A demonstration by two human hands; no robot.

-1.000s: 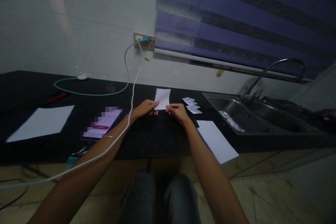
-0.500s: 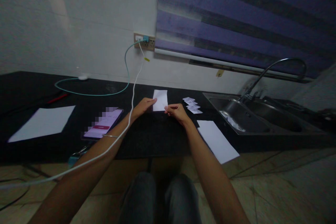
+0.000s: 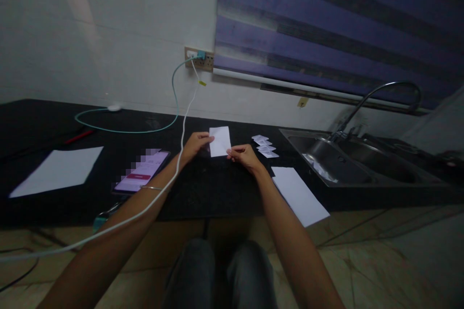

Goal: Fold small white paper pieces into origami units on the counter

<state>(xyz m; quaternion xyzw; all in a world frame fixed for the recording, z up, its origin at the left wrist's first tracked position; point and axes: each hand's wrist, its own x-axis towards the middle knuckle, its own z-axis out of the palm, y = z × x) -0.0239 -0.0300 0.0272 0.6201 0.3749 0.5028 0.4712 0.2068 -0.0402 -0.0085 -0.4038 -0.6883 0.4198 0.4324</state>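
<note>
A small white paper strip (image 3: 220,141) is held just above the black counter (image 3: 203,188) in the middle of the view. My left hand (image 3: 195,145) pinches its left edge, fingers closed on it. At the lower right corner of the strip, my right hand (image 3: 245,155) grips with closed fingers. A few small folded paper pieces (image 3: 265,145) lie just right of my right hand. A lit phone (image 3: 142,172) rests flat to the left of my left arm.
A white sheet (image 3: 299,194) overhangs the counter edge at right, another white sheet (image 3: 58,169) lies at left. A steel sink (image 3: 348,164) with a curved tap (image 3: 384,94) is at right. A white cable (image 3: 183,130) and a teal cable (image 3: 145,128) run from the wall socket (image 3: 198,56).
The paper strip has turned more upright and looks narrower; my left hand has risen slightly along its left edge. My right hand has barely moved.
</note>
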